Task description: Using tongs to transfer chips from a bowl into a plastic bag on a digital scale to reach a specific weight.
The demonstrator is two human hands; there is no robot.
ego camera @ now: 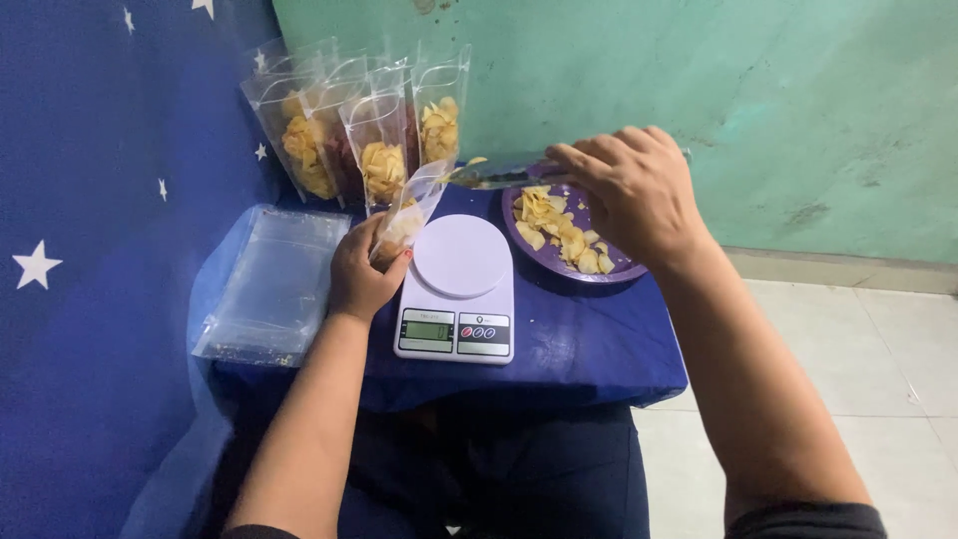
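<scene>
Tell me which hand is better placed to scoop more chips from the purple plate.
Right. The right hand holds the scoop directly over the purple plate; the left hand is busy holding the open pouch.

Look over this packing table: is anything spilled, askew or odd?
Nothing spilled. The filled bags lean against the wall rather than stand upright. The left hand tilts a clear bag beside the scale, not on it.
</scene>
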